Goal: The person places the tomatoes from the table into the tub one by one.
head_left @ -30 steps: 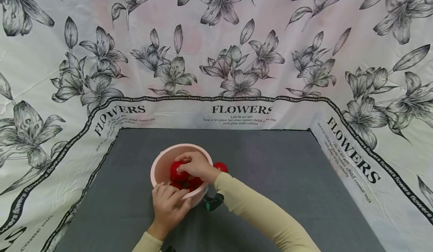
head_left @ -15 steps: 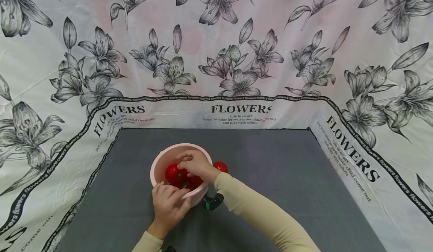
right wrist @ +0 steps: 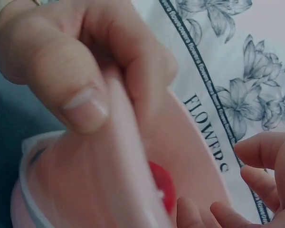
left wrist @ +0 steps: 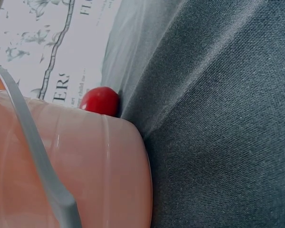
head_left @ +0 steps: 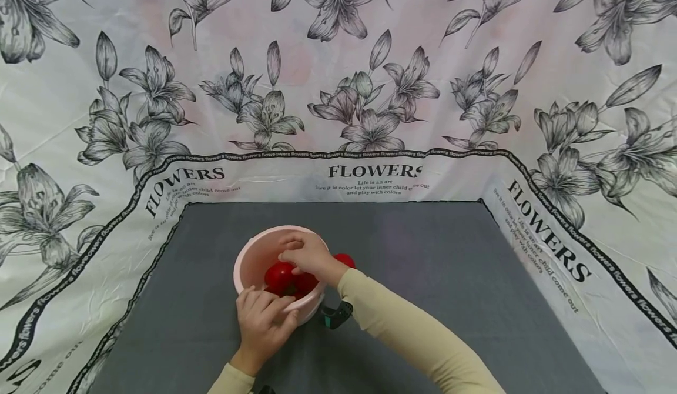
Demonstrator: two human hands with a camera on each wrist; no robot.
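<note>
A pink bucket point(head_left: 244, 264) stands on the grey cloth with several red tomatoes point(head_left: 278, 275) inside. My left hand point(head_left: 261, 320) grips the near rim; in the right wrist view its thumb lies outside and its fingers go over the edge. Inside the mouth, my right hand point(head_left: 307, 256) is above the tomatoes with fingers loosely bent and nothing held. The right wrist view shows those fingers apart, near one tomato point(right wrist: 162, 185). Part of the bucket's contents is hidden behind both hands.
Another tomato point(left wrist: 100, 100) rests on the cloth just right of the bucket, partly hidden by the right wrist in the head view. The bucket's grey handle point(left wrist: 35, 142) hangs down its side. Flower-printed sheeting point(head_left: 370, 182) borders the grey cloth point(head_left: 423, 247).
My right hand has let go of a tomato inside the bucket. That tomato shifted left, then slightly back right. The left hand has stayed on the rim.
</note>
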